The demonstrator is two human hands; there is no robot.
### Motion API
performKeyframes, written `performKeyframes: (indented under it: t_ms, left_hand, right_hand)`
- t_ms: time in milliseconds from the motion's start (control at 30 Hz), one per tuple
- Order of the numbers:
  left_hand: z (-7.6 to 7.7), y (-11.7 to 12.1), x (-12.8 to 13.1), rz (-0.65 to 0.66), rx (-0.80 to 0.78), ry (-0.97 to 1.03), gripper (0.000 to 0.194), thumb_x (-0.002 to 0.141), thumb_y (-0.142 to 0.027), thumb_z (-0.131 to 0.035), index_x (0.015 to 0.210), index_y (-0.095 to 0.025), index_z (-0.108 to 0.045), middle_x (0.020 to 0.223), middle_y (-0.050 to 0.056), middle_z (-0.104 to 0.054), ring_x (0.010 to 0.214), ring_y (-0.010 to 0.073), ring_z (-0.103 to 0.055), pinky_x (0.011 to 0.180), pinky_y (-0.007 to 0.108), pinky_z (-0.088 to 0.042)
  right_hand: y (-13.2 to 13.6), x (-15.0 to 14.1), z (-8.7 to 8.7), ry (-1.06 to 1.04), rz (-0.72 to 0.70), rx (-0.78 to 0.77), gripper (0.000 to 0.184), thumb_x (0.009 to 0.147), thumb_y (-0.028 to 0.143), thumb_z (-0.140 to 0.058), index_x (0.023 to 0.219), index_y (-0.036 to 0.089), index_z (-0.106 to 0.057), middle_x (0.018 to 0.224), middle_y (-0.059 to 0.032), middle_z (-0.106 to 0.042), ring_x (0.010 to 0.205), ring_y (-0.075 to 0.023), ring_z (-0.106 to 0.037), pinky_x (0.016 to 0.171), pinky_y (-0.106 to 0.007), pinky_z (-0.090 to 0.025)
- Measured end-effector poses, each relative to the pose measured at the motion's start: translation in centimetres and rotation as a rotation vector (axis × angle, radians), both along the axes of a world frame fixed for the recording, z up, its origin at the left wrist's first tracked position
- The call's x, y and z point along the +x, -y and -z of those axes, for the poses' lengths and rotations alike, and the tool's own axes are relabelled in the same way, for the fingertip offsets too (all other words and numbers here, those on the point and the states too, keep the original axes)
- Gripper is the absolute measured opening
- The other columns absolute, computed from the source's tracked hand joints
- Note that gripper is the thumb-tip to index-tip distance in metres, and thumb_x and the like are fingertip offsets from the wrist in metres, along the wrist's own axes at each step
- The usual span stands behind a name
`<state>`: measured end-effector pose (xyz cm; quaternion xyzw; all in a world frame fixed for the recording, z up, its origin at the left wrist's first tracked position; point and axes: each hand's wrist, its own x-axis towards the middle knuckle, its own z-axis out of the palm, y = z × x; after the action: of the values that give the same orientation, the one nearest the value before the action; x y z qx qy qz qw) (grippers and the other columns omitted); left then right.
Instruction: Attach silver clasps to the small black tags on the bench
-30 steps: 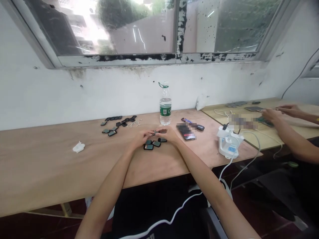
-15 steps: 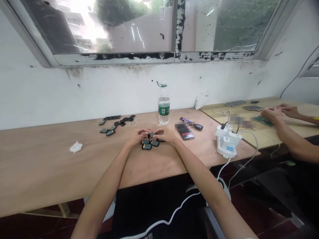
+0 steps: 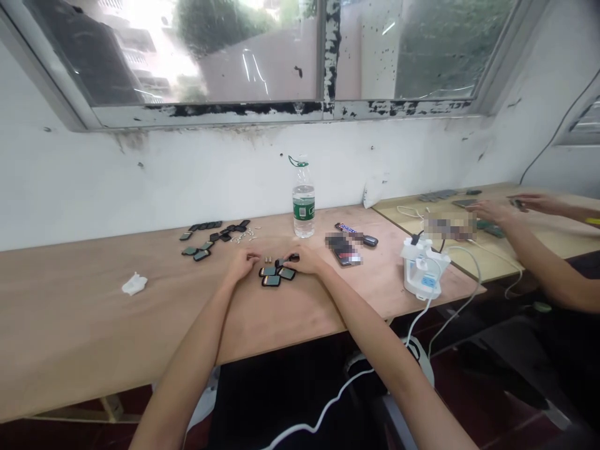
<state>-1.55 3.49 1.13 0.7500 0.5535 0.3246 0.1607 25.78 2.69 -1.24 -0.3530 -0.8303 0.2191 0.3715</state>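
My right hand [image 3: 302, 259] holds a small black-framed piece with a grey face [image 3: 282, 262], pinched at its edge. Just below it lie several similar pieces with grey screen-like faces [image 3: 271, 281], resting on the brown wooden table [image 3: 178, 331]. To their left is my left hand [image 3: 241, 264], fingers stretched toward the right, with nothing visible in them. A couple of tiny pale parts [image 3: 268, 259] stand on the table between my hands. Fine detail on the pieces is too small to make out.
Behind my left hand lie more black-framed pieces [image 3: 201, 255] and scattered small white bits [image 3: 241, 237]. A water bottle [image 3: 304, 212], phone [image 3: 345, 251], white power strip [image 3: 422, 275] with cables and crumpled tissue [image 3: 134, 284] surround the work. A co-worker's hands [image 3: 497, 212] are at right.
My left hand has moved left, away from the piece that both hands were at; the right hand keeps it. Tiny pale parts now show between them. The view has shifted slightly.
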Motion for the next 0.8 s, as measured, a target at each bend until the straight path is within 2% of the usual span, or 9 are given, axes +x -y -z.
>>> performKeyframes:
  t_ms: [133, 333, 533, 667, 800]
  left_hand:
    - [-0.3, 0.4, 0.0, 0.004, -0.079, 0.062, 0.014, 0.073, -0.02, -0.072, 0.083, -0.019, -0.081, 0.107, 0.013, -0.083, 0.101, 0.034, -0.079, 0.099, 0.048, -0.062]
    - [-0.2, 0.5, -0.3, 0.063, -0.11, 0.15, 0.022, 0.067, -0.025, -0.076, 0.087, -0.02, -0.083, 0.102, 0.011, -0.084, 0.1, 0.0355, -0.079, 0.099, 0.049, -0.062]
    - [-0.1, 0.6, -0.8, 0.108, -0.142, 0.171, 0.029, 0.067, -0.035, -0.079, 0.091, -0.02, -0.084, 0.106, 0.01, -0.084, 0.103, 0.0358, -0.079, 0.101, 0.05, -0.061]
    - [-0.2, 0.8, -0.9, 0.109, -0.134, 0.173, 0.027, 0.069, -0.036, -0.078, 0.091, -0.021, -0.084, 0.106, 0.01, -0.084, 0.103, 0.0353, -0.079, 0.101, 0.048, -0.061]
    - [-0.3, 1.1, -0.8, 0.119, -0.136, 0.185, 0.026, 0.071, -0.035, -0.078, 0.092, -0.02, -0.083, 0.105, 0.01, -0.084, 0.102, 0.0349, -0.079, 0.102, 0.048, -0.061]
  right_hand:
    - [-0.1, -0.3, 0.0, 0.036, -0.033, 0.011, 0.009, 0.092, 0.02, -0.076, 0.094, 0.021, -0.085, 0.1, -0.0049, -0.084, 0.093, -0.0214, -0.075, 0.088, -0.03, -0.057]
    - [1.0, -0.3, -1.0, 0.044, -0.052, 0.053, 0.015, 0.096, 0.016, -0.07, 0.099, 0.021, -0.084, 0.107, -0.0077, -0.082, 0.103, -0.0225, -0.072, 0.093, -0.032, -0.055]
    - [2.7, -1.6, -2.1, 0.104, -0.11, 0.105, 0.016, 0.098, 0.018, -0.07, 0.101, 0.023, -0.085, 0.105, -0.0069, -0.081, 0.108, -0.0243, -0.07, 0.103, -0.039, -0.053]
    - [3.5, -3.1, -2.0, 0.154, -0.162, 0.137, 0.015, 0.097, 0.017, -0.071, 0.098, 0.024, -0.084, 0.109, -0.0072, -0.08, 0.112, -0.0256, -0.069, 0.108, -0.043, -0.05]
    - [3.1, -3.5, -1.7, 0.138, -0.18, 0.143, 0.014, 0.095, 0.017, -0.071, 0.096, 0.023, -0.083, 0.106, -0.0078, -0.08, 0.11, -0.0258, -0.069, 0.107, -0.043, -0.05]
